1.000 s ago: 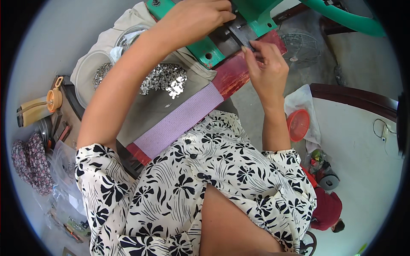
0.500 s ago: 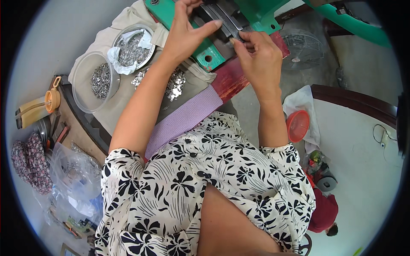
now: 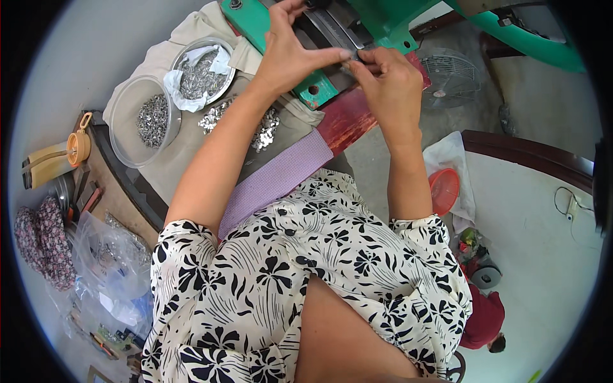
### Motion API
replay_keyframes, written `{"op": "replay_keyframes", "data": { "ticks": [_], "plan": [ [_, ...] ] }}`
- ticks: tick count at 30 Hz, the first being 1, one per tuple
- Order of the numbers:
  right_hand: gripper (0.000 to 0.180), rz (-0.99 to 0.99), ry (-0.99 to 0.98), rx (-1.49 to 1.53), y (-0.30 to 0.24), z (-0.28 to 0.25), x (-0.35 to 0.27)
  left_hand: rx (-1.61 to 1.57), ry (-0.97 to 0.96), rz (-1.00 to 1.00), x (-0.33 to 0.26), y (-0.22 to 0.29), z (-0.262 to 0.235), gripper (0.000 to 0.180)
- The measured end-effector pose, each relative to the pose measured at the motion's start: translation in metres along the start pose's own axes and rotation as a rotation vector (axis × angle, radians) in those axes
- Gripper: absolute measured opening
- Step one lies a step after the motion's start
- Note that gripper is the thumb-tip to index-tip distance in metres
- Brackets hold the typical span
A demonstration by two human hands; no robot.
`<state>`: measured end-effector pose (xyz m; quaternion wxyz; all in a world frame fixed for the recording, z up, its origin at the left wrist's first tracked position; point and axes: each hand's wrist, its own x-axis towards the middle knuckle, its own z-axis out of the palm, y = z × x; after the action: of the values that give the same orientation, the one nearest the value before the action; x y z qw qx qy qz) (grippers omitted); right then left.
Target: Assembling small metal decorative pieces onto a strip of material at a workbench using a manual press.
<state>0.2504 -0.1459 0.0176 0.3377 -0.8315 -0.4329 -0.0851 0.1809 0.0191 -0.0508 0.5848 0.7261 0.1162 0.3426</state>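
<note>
Both my hands are at the metal die block (image 3: 329, 29) of a green machine (image 3: 325, 86). My left hand (image 3: 287, 59) is spread over the block's near left side, fingers by its far end. The left thumb stretches right, its tip close to the right fingertips. My right hand (image 3: 393, 78) pinches with thumb and forefinger at the block's near right end; whatever lies between those fingertips is too small to make out. Left of my left forearm, small flat silvery metal pieces (image 3: 265, 131) lie in a loose pile on the grey cloth, partly hidden by the arm.
A clear plastic tub (image 3: 117, 137) of small metal parts and a metal bowl (image 3: 231, 76) with thin clear pieces stand at left. Purple padding (image 3: 274, 175) covers the red bench edge before me. A fan (image 3: 447, 73), a red basket (image 3: 444, 191) and another person (image 3: 482, 319) are at right.
My left thumb has moved right along the die block to the right fingertips, and the left hand has shifted slightly right. My right hand has hardly moved.
</note>
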Motion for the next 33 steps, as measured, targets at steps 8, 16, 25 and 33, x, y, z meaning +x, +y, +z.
{"op": "replay_keyframes", "data": {
  "ticks": [8, 16, 25, 33],
  "plan": [
    [0.022, 0.038, 0.079, 0.062, -0.002, 0.006, -0.008, 0.158, 0.006, 0.170, -0.006, 0.006, 0.007, 0.117],
    [0.029, 0.281, -0.207, 0.612, 0.025, -0.007, 0.000, 0.341, -0.001, 0.177, -0.002, 0.006, 0.010, 0.145],
    [0.025, 0.182, -0.323, 0.521, 0.066, -0.017, 0.042, 0.408, 0.168, 0.135, -0.005, 0.011, 0.028, 0.131],
    [0.030, 0.197, -0.328, 0.550, 0.089, 0.034, 0.070, 0.359, 0.174, 0.133, -0.006, 0.012, 0.031, 0.129]
  ]
}}
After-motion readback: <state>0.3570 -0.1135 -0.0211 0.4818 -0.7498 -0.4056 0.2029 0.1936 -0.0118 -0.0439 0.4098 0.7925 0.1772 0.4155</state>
